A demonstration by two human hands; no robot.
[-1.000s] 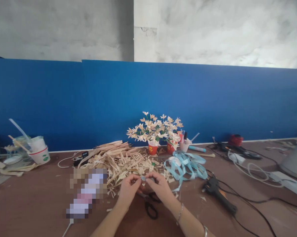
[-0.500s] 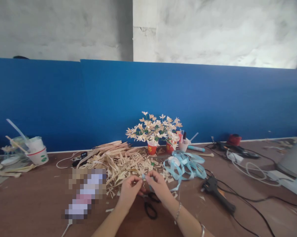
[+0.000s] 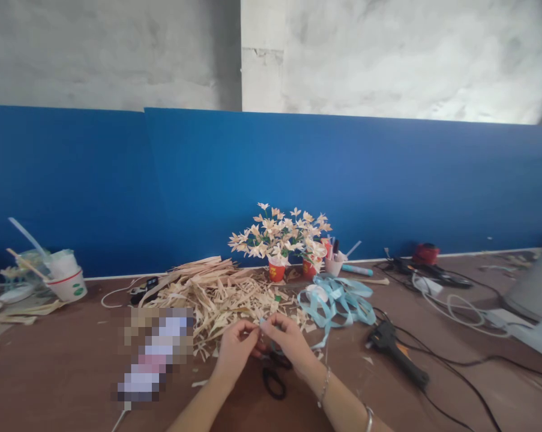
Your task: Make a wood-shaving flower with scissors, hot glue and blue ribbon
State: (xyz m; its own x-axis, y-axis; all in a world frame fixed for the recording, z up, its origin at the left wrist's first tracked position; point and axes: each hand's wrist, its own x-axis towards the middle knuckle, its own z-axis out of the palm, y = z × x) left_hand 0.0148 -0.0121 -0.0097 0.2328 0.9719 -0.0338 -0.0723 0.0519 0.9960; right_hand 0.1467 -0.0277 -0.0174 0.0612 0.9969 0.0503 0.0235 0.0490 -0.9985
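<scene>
Fingertips of both hands nearly meet at the lower middle of the head view. My left hand (image 3: 237,350) is closed in a pinch on something too small to make out. My right hand (image 3: 289,339) pinches a bit of light blue material, mostly hidden by the fingers. Black-handled scissors (image 3: 274,384) lie at and below the hands, partly covered by them. Right behind is a heap of pale dry husk strips (image 3: 234,294). A tangle of light blue ribbon (image 3: 338,303) lies to the right of the heap.
Husk flowers (image 3: 280,231) stand in red cups (image 3: 277,271) by the blue partition (image 3: 261,162). A black glue gun (image 3: 399,354) and cables are on the right. A blurred-out object (image 3: 156,357) lies left, and a white cup (image 3: 68,284) with sticks stands far left.
Less of the light blue piece shows between my fingertips, and the right fingertips have shifted slightly. The whole view has moved a little.
</scene>
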